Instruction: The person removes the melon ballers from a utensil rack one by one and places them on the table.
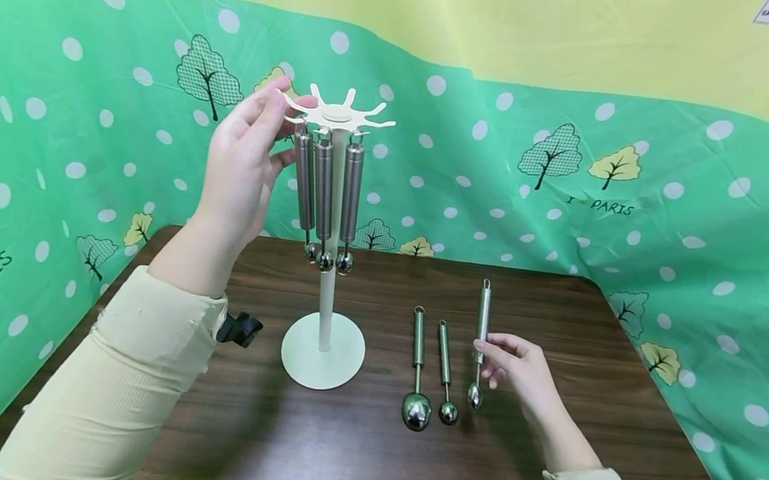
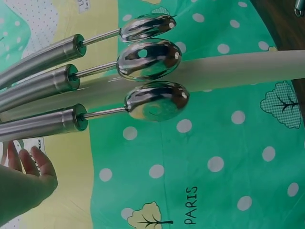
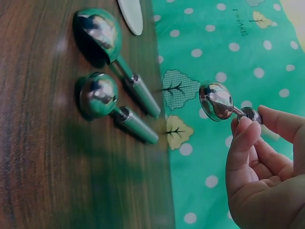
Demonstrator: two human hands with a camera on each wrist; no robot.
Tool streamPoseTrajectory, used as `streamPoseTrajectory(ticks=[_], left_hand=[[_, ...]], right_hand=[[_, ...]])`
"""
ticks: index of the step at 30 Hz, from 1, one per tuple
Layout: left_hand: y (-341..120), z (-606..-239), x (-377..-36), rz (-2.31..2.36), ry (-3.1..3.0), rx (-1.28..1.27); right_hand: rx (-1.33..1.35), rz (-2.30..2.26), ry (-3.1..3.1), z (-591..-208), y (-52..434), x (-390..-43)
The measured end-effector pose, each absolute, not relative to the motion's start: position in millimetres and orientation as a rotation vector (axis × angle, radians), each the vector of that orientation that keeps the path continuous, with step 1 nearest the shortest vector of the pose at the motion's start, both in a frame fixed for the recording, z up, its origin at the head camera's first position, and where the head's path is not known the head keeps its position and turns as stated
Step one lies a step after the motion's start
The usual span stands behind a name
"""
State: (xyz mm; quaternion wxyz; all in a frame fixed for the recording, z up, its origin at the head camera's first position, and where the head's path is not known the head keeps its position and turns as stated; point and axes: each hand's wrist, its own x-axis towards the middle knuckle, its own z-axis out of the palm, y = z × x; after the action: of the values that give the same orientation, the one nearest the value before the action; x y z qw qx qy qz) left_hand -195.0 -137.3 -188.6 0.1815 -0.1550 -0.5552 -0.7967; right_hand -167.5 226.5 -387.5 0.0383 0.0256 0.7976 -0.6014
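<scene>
A white rotating utensil rack (image 1: 321, 369) stands upright on the table, with hooked arms fanning out at its top. Three steel scoops (image 1: 322, 180) with small round bowls hang from it; the left wrist view shows their shiny bowls (image 2: 150, 59) close up. My left hand (image 1: 243, 149) is at the rack's top left, thumb and fingers pinching one hooked arm. To the right, my right hand (image 1: 518, 369) pinches another steel scoop (image 1: 483, 319) by the lower handle, bowl down, raised off the table. In the right wrist view its bowl (image 3: 217, 101) points away from my fingers.
A larger scoop (image 1: 416, 409) and a smaller scoop (image 1: 447, 411) lie side by side on the dark wood table (image 1: 362, 470), between rack and right hand. Behind the table hangs a green and yellow printed cloth (image 1: 474, 171).
</scene>
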Motion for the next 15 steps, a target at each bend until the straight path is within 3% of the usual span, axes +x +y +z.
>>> streamPoseTrajectory(ticks=[15], left_hand=[[-141.7,-193.0,-199.8,-2.306,-1.549,-0.488]], right_hand=[[0.108,-1.735,2.450,-405.3,235.0,-172.0]])
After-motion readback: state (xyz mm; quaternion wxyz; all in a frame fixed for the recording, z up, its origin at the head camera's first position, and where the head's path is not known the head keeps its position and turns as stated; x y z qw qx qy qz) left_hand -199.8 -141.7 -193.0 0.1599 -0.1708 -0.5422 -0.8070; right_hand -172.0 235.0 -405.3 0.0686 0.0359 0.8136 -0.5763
